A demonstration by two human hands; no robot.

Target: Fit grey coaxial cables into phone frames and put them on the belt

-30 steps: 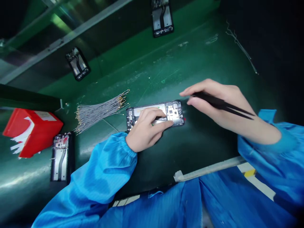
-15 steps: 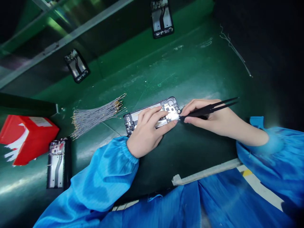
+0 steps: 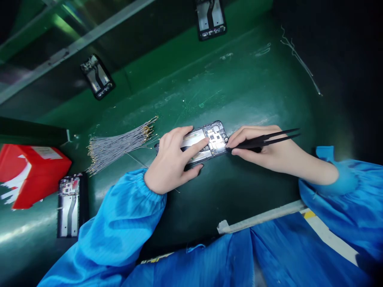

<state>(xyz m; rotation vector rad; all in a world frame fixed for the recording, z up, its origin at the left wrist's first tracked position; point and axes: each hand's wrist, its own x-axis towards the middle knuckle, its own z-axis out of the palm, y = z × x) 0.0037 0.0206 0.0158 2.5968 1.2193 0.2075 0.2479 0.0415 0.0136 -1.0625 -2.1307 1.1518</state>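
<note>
An opened phone [image 3: 216, 134] lies on the green bench with its circuit board and silver interior exposed. My left hand [image 3: 172, 159] spans the phone's left part, thumb at the near edge, fingers at the far edge, index finger reaching onto the board. Black tweezers [image 3: 254, 142] are pinched in my right hand [image 3: 263, 149]; their tips meet the phone's right end, and their two arms stick out back over the hand. What the tips touch is too small to make out. Left of the phone lies a bundle of thin grey cables [image 3: 119, 145] with gold-coloured ends.
Another opened phone [image 3: 69, 207] lies at left beside a red box [image 3: 44, 171] holding white scraps. Two more opened phones, one at upper left [image 3: 97, 77] and one at top [image 3: 211, 18], rest along the back. Loose cables [image 3: 302, 61] lie at far right.
My left hand has slid left along the phone, its thumb leaving the board for the near edge, uncovering more of the board. My right hand has barely moved; the tweezers' back ends sit slightly lower.
</note>
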